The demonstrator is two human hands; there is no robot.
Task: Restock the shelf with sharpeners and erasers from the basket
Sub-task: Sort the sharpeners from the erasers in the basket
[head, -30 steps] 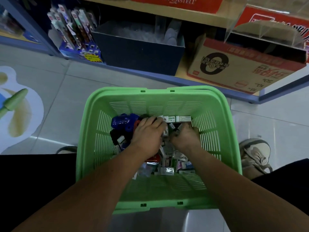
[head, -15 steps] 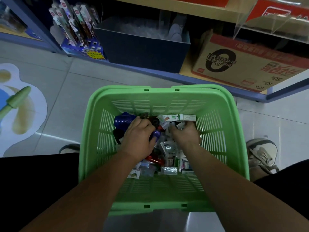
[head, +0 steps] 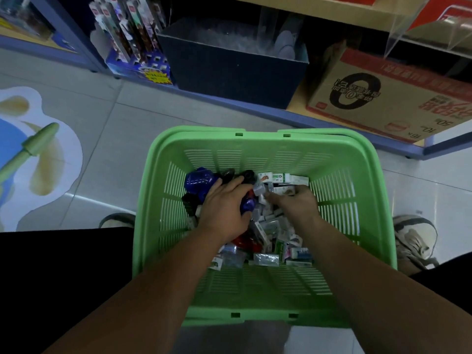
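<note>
Evidently at pickup: left hand [head: 224, 208] gripped a blue sharpener [head: 248, 204] in the basket [head: 255, 141], the grip of the right hand [head: 298, 203] among erasers [head: 268, 226] could not be told; next called for lifting out.

The pale tiled floor [head: 122, 129] carries the green basket [head: 255, 139], which stands just in front of the shelf [head: 255, 104]. A cartoon sticker [head: 38, 154] lies flat on the tiles off to the left, and a shoe [head: 413, 238] stands at each side of the basket. On the shelf's bottom board, side by side, sit a display of what look like pens [head: 132, 47], a dark bin [head: 229, 70] and a cardboard box [head: 383, 98].
</note>
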